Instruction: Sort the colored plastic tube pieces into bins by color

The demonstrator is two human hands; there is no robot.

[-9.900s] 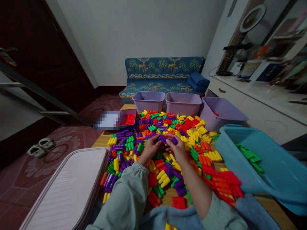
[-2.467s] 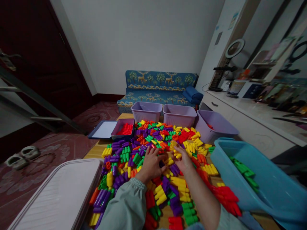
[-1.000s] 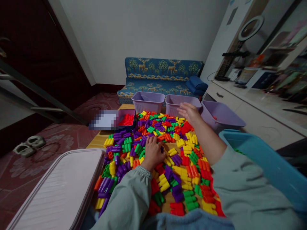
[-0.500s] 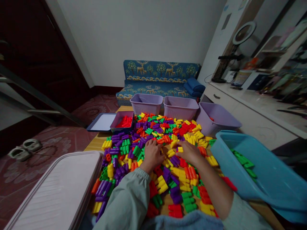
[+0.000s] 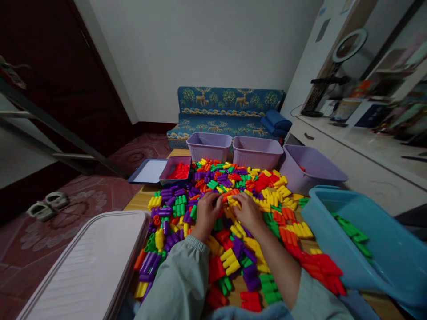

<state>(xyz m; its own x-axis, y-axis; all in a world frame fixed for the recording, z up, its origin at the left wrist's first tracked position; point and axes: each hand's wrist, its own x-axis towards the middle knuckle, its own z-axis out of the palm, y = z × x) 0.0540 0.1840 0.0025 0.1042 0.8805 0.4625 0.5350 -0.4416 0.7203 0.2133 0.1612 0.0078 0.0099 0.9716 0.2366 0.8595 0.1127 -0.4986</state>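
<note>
A thick spread of plastic building blocks in purple, green, yellow, orange and red covers the wooden table; they have rounded, tube-like parts. Over the middle of the pile, my left hand has its fingers curled and the thumb close to them; anything between them is hidden. Just to its right, my right hand pinches at a yellow block, with its fingertips partly out of sight. Loose yellow blocks lie nearer to me, between my forearms. Red blocks are heaped beside my right forearm.
Three lilac bins line the far side. A blue bin at right holds green blocks. A small box with red pieces and a flat lid sit at back left. A large pale lid lies at left front.
My right hand has come closer to my left hand, and its forearm has shifted left, uncovering red blocks near the blue bin. The left fingers have curled more. The whole view has shifted slightly.
</note>
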